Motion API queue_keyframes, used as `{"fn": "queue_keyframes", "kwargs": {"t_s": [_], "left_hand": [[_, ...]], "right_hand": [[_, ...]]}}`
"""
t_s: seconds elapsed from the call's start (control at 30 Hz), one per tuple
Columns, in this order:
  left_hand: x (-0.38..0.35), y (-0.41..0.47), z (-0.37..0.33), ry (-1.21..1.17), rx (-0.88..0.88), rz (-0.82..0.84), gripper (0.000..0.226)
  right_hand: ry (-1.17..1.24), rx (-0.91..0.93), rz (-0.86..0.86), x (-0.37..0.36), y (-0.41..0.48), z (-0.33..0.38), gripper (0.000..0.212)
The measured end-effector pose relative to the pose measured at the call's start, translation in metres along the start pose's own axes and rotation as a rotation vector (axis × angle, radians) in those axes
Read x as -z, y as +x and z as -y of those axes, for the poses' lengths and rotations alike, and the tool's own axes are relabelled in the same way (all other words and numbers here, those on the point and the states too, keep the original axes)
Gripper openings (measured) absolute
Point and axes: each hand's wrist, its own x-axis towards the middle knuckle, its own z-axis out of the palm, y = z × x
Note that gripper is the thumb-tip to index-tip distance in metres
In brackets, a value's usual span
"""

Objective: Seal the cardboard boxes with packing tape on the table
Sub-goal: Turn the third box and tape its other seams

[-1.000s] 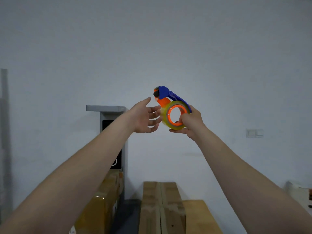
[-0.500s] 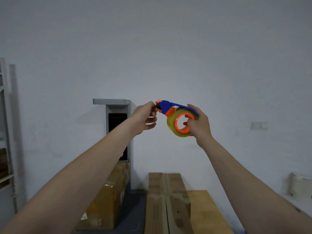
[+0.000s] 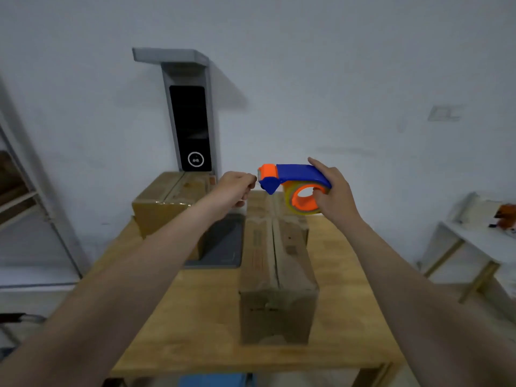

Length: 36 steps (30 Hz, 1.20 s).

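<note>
My right hand [image 3: 333,191] grips a blue and orange tape dispenser [image 3: 293,180] with a yellowish tape roll, held in the air above the far end of a long cardboard box [image 3: 275,263]. That box lies lengthwise on the wooden table [image 3: 195,317], its top flaps meeting in a centre seam. My left hand [image 3: 237,185] is pinched at the dispenser's front tip, where the tape end sits; the tape itself is too thin to see. A second cardboard box [image 3: 167,202], glossy with tape, stands at the table's far left.
A grey base plate [image 3: 223,244] with a tall grey post and black panel [image 3: 191,127] stands behind the boxes. A metal rack [image 3: 25,196] is at the left. A white side table [image 3: 474,238] with small items stands at the right.
The view has tilted down, bringing the table and boxes into sight. Both hands have lowered with the dispenser, and my left hand stays pinched at its front tip.
</note>
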Motion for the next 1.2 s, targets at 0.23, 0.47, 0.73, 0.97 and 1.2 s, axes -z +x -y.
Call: {"fn": "queue_keyframes", "kwargs": {"t_s": [0.23,0.47,0.73,0.97,1.2], "left_hand": [[-0.038,-0.031,0.101,-0.04,0.124,0.114,0.036],[-0.058,-0.055,0.164,-0.071,0.265,0.082,0.033],[-0.041,-0.07,0.234,-0.009,0.269,0.133,0.035],[-0.051,-0.069,0.273,0.148,0.181,0.118,0.034],[-0.051,-0.061,0.303,0.145,0.21,0.083,0.033]], "right_hand": [[-0.012,-0.085,0.142,-0.025,-0.079,-0.064,0.08],[0.008,-0.156,0.212,-0.035,-0.131,-0.106,0.081],[-0.135,-0.104,0.269,-0.02,-0.16,-0.138,0.087],[-0.477,0.08,0.353,-0.028,-0.178,-0.131,0.085],[-0.573,0.137,0.387,-0.046,-0.179,-0.119,0.077]]}}
